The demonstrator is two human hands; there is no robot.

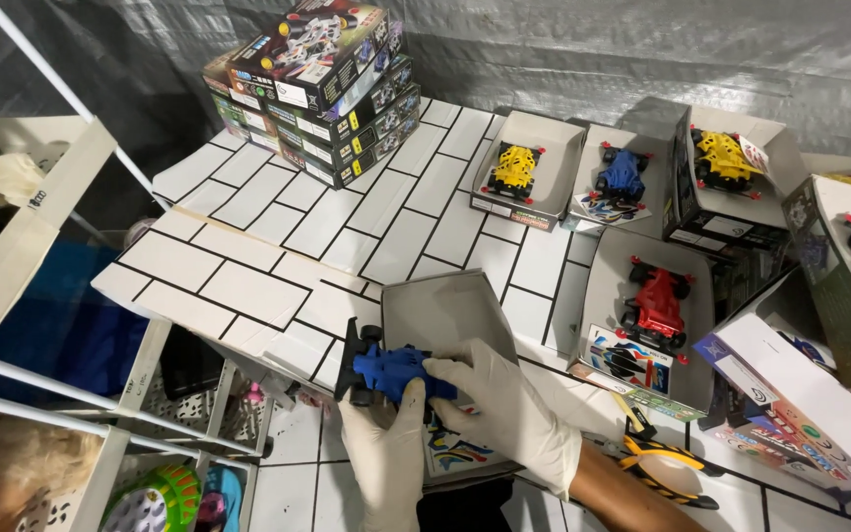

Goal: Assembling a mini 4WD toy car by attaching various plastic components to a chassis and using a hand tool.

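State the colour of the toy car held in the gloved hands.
Blue toy car with black wheels; head view.

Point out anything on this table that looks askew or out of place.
The top box of the stack at the back sits twisted against those below. A box lid at the right edge leans tilted. Otherwise, both gloved hands hold the blue toy car normally.

Single head-worn view, looking steeply down and slightly forward over the white tiled worktop (278, 236). Close to the gloved left hand (386, 458) and right hand (499, 409) at bottom centre. Far edge reaching a grey sheet backdrop (593, 49); white shelf frame (41, 217) along the left side.
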